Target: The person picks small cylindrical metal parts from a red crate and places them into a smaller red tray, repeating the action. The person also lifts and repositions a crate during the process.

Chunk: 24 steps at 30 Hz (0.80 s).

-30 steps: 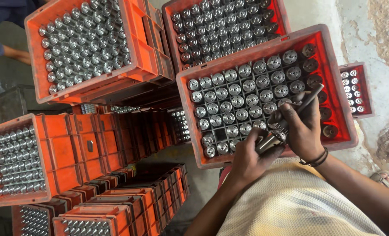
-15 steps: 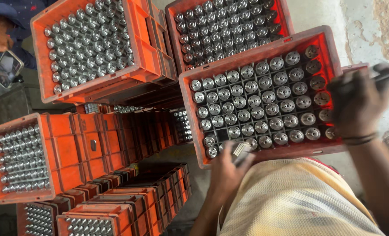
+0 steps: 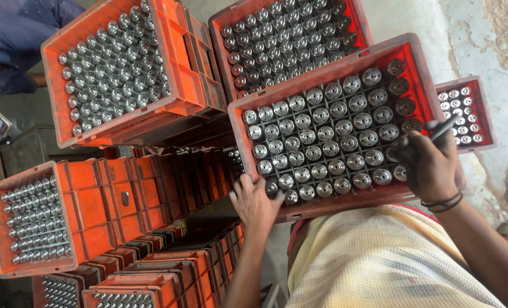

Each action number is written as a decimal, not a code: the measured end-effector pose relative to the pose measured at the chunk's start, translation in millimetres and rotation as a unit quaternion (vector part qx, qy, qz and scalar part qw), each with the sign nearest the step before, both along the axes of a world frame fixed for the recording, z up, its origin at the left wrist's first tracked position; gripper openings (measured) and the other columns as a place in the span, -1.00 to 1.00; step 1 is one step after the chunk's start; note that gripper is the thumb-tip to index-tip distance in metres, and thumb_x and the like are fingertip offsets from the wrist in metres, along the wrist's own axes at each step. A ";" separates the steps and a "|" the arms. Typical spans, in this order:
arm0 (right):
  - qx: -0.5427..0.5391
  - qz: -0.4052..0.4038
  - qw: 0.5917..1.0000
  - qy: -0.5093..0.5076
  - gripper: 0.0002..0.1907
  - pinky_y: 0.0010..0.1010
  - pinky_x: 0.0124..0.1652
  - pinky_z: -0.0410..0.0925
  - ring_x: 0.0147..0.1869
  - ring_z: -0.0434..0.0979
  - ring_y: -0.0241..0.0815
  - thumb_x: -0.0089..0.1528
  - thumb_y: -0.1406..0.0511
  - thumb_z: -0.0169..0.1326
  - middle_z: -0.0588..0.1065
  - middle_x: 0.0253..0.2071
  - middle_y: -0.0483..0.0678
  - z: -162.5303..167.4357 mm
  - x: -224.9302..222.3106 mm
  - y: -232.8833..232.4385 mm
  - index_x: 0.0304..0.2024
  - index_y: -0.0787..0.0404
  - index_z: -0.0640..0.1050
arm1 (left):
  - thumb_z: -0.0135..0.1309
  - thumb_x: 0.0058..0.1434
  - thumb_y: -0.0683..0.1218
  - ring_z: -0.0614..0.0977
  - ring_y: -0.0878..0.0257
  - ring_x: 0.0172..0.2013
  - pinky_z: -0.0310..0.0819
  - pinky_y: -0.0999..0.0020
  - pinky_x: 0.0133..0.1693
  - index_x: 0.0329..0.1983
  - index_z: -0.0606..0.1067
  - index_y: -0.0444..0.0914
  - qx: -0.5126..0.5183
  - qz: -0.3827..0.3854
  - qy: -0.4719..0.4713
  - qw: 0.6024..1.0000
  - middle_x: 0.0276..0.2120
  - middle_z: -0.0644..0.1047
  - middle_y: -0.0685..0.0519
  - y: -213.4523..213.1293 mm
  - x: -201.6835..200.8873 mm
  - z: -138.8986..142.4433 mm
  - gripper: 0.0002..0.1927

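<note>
While I look down through the head camera, I see the orange crate (image 3: 329, 128) directly in front of me, resting on top of other stacked crates of the same kind. Its grid of cells is nearly full of round metal parts (image 3: 321, 137), each standing upright with the flat shiny end facing up to the camera, so their long axis runs vertically, down into the cells. The crate itself lies tilted in the picture, its long side running from the lower left toward the upper right.

My left hand (image 3: 256, 201) lies flat with the fingers spread on the near left corner of the crate, touching the rim and the closest parts; it grips nothing. My right hand (image 3: 430, 165) is at the near right corner and is closed around a thin dark tool (image 3: 441, 128), like a pen or marker, whose tip points up and to the right, away from me.

As for progress, I judge the crate is almost filled: only a few cells along the right edge look dark, and I cannot tell if they hold darker parts or stay empty. Whether the parts are marked or checked already, the picture does not show.

Around it stand more orange crates (image 3: 122, 68) with the same parts, and at the far left a person's blue sleeve (image 3: 8, 40) is visible.
</note>
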State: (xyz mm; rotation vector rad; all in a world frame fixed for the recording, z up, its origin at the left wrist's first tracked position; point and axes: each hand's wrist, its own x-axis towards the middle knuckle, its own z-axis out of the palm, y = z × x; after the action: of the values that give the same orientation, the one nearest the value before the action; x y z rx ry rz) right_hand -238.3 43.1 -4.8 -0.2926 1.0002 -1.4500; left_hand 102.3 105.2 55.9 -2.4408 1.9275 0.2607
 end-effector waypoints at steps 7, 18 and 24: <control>-0.003 0.004 0.999 0.046 -0.67 -0.36 -0.26 0.51 -0.25 0.58 -0.21 0.37 0.53 0.02 0.46 -0.21 -0.08 1.6 7.6 1.4 0.09 0.15 0.27 | 0.46 -0.12 0.16 0.60 0.23 -0.19 0.56 0.22 -0.12 -0.29 0.69 -0.21 -0.180 -0.057 0.331 0.925 -0.22 0.49 0.08 -9.5 44.4 28.6 -0.56; -0.075 0.163 0.971 0.158 -0.77 -0.45 -0.33 0.39 -0.31 0.49 -0.27 0.40 0.49 0.04 0.39 -0.29 -0.06 29.8 72.9 14.1 -0.01 0.19 0.29 | 0.21 0.44 0.13 0.67 0.33 -0.21 0.59 0.38 -0.16 0.10 0.48 -0.29 -0.053 -0.123 0.599 0.790 -0.19 0.63 0.08 24.2 -103.2 -6.4 -0.57; -0.090 0.117 0.987 0.066 -0.74 -0.51 -0.27 0.41 -0.26 0.48 -0.31 0.37 0.49 -0.03 0.43 -0.24 -0.08 48.5 82.3 13.2 0.00 0.13 0.24 | 0.29 0.32 0.06 0.50 0.43 -0.48 0.41 0.50 -0.48 0.03 0.43 -0.32 0.017 -0.008 0.736 0.677 -0.31 0.52 0.06 7.2 -102.8 9.0 -0.55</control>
State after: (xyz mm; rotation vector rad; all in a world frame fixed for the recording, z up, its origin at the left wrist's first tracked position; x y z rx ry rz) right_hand -156.0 56.2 43.7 -0.6240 0.9091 -1.3196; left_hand -0.5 112.5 64.9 -2.0753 1.9283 2.8795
